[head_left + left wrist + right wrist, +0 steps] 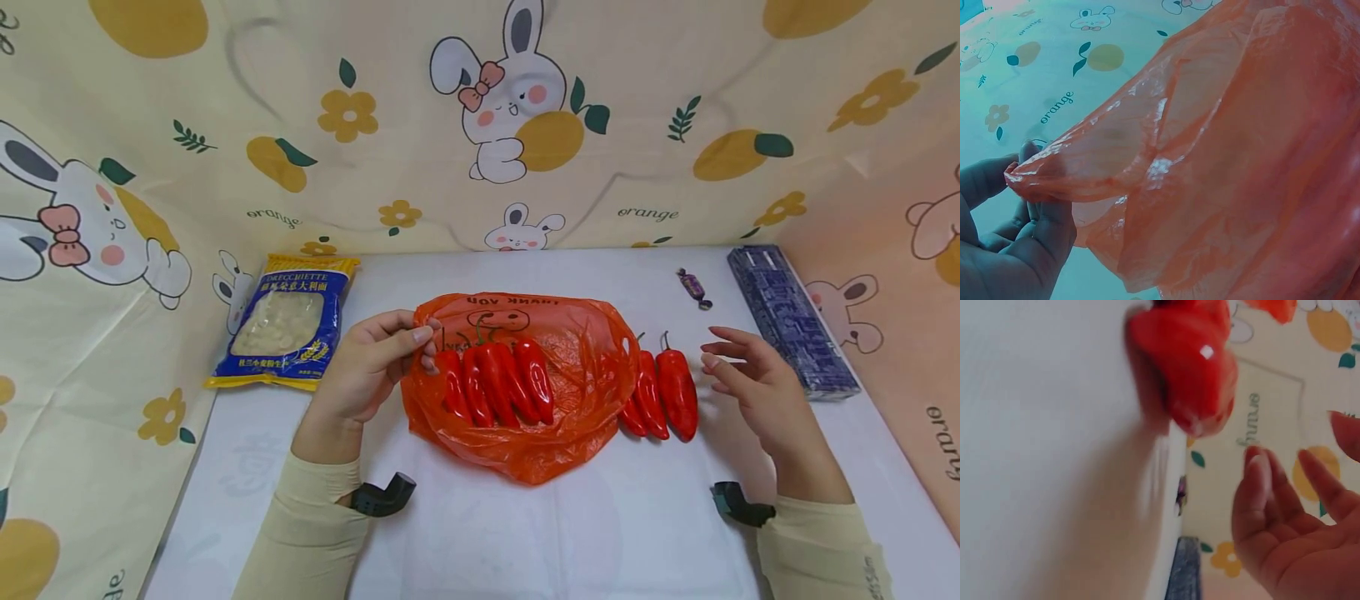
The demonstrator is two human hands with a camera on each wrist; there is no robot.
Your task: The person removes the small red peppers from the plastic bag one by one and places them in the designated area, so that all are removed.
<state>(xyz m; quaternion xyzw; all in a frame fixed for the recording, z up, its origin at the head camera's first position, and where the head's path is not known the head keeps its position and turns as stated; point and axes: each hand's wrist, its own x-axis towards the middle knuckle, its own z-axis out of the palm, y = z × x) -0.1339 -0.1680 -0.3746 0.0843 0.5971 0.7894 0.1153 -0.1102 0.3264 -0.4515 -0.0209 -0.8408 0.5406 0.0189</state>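
A thin red plastic bag (525, 454) lies mid-table in the head view, with several glossy red peppers (495, 383) in its mouth. My left hand (378, 362) pinches the bag's left edge between thumb and fingers; the left wrist view shows the film (1166, 187) stretched from that pinch. To the right of the bag lie a few more red peppers (677, 396), the leftmost partly covered by the bag's edge. My right hand (753, 383) hovers just right of them, fingers loosely bent and holding nothing. In the right wrist view a pepper (1197, 375) sits apart from the fingers.
At the left stands a blue and yellow pasta packet (281, 321) against the cloth backdrop. A small purple wrapped candy (693, 289) lies at the back right. Beside it, a long dark blue patterned pack (793, 321) lies along the right side of the white table (570, 542).
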